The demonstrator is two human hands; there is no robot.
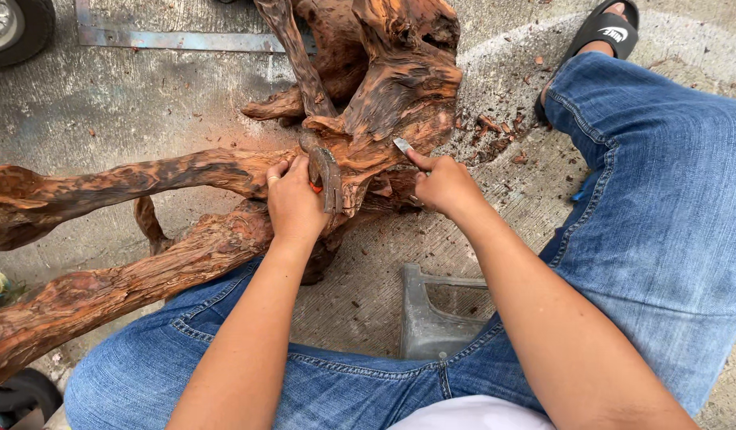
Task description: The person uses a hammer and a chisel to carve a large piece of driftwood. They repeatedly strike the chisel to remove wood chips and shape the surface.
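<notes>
Left hand (295, 203) grips hammer (326, 177), right hand (444, 185) clasps chisel (405, 148) at root stump's (384, 87) 6 o'clock; chips (495, 131) strewn at 3 o'clock, most bark apparently uncarved.

No packages, labels, signs or screens show anywhere in this view. The only mark of that kind is a small white logo on the strap of the black sandal (609, 30) near the top right corner of the picture, resting on the concrete floor (145, 103).
</notes>
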